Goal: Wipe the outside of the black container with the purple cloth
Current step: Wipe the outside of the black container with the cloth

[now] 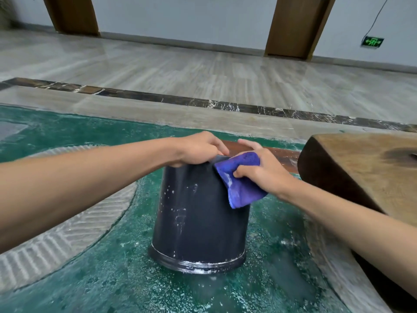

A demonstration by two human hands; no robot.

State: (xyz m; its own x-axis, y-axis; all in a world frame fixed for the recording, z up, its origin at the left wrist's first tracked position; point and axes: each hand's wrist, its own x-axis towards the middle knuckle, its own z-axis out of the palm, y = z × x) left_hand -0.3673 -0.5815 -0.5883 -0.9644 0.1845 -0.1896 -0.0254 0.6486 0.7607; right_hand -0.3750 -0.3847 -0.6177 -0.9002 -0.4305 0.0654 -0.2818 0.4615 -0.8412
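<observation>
- Now, head view: the black container (198, 213) stands mouth-down on the green floor (79, 279), centre of frame, its flanged rim at 6 o'clock and its base uppermost.
- The left hand (198, 150) is closed over the upturned base at the container's 12 o'clock edge, fingers curled tight, steadying it.
- The right hand (259, 170) pinches the purple cloth (239, 181) between thumb and fingers and presses it against the upper wall at about 2 o'clock; a loose flap hangs below the hand.
- White specks and drip streaks (180, 213) show on the near wall from 5 to 7 o'clock, with more along the rim.
- To do the step well, the person would likely keep the top held firm, lay the cloth flat, and stroke top to rim, turning the container so each face comes round.
- A wooden block (361, 163) sits close at 3 o'clock and may crowd the right elbow.
</observation>
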